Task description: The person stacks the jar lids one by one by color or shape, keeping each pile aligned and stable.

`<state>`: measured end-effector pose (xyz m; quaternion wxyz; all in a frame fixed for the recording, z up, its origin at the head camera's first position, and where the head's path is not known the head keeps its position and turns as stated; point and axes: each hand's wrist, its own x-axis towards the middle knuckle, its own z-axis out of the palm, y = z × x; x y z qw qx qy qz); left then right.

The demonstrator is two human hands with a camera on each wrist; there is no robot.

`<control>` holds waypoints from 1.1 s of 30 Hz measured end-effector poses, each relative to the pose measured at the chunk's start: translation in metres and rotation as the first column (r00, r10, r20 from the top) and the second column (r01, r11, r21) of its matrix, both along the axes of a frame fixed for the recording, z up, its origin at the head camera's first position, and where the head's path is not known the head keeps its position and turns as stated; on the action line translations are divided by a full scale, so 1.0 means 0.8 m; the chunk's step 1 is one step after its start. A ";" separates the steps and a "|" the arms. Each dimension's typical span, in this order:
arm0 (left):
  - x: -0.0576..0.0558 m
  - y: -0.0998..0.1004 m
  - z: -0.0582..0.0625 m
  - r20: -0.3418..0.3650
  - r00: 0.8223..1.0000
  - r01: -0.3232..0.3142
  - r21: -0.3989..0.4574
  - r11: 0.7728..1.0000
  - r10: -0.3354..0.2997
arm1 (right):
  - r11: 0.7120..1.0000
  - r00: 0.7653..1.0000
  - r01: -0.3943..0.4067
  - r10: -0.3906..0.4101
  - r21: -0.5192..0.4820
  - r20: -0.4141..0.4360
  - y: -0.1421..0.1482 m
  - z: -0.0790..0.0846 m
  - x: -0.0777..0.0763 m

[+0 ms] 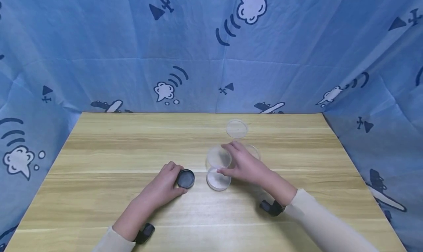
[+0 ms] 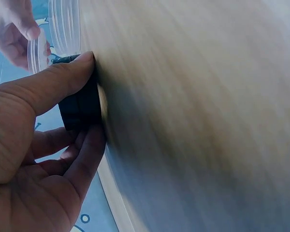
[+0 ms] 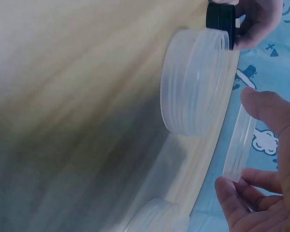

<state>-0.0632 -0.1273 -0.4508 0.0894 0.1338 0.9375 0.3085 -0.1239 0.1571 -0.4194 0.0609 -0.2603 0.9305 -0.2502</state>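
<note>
My left hand (image 1: 166, 186) grips a shallow, round black lid (image 1: 185, 179), thumb on one side and fingers on the other. A seam runs round the lid's side in the left wrist view, and it sits at the tabletop. My right hand (image 1: 246, 164) pinches a clear round plastic lid (image 3: 240, 145) by its rim between thumb and fingertips. That lid is raised above the table, just beyond a short stack of clear round lids (image 3: 193, 82). In the head view the stack (image 1: 218, 182) stands to the right of the black lid.
Another clear round piece (image 1: 253, 151) lies partly hidden behind my right hand. Farther back on the wooden table (image 1: 132, 145) lies one more clear disc (image 1: 236, 129). A blue patterned cloth (image 1: 198, 42) hangs behind the table and at its sides.
</note>
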 end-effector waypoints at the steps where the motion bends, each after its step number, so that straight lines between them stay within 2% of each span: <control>1: 0.000 0.000 0.000 0.000 1.000 0.000 0.001 1.000 0.000 | 1.000 1.000 -0.004 0.004 0.000 -0.003 0.001 0.000 0.002; 15: 0.000 -0.001 -0.001 0.004 1.000 -0.003 0.005 1.000 0.003 | 1.000 0.999 0.000 -0.001 0.014 0.055 0.003 -0.006 0.027; 26: 0.000 -0.001 0.000 0.003 1.000 0.001 0.005 1.000 -0.001 | 0.999 0.999 -0.032 0.032 0.019 0.006 0.001 -0.006 0.039; 33: -0.001 -0.001 0.000 0.003 1.000 0.002 0.011 1.000 -0.002 | 0.999 0.999 -0.039 0.038 0.038 0.009 0.001 -0.005 0.044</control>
